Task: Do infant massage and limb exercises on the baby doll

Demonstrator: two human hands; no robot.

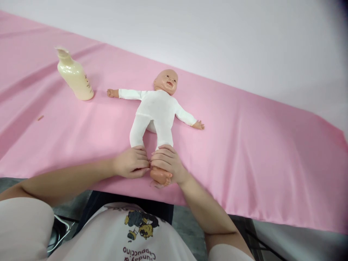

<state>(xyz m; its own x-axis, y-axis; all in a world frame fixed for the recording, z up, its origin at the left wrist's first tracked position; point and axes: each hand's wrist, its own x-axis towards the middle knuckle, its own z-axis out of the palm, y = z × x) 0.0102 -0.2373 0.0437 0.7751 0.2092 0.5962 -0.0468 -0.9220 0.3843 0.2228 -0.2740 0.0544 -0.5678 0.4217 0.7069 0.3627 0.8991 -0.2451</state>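
A baby doll (160, 105) with a white cloth body lies on its back, arms spread and head pointing away from me. My left hand (132, 162) is closed around the lower end of the doll's leg on the left; the foot there is hidden under my fingers. Around the other lower leg, my right hand (169, 163) is wrapped, and the doll's bare foot (161, 175) sticks out below it. Both hands are side by side, nearly touching, close to the table's front edge.
A pump bottle (76, 78) of pale yellow liquid stands at the left on the pink tablecloth (244, 152). A small tan scrap (40, 117) lies to its lower left. A white wall (217, 40) rises behind the table. Part of a metal-framed chair (61, 232) shows below.
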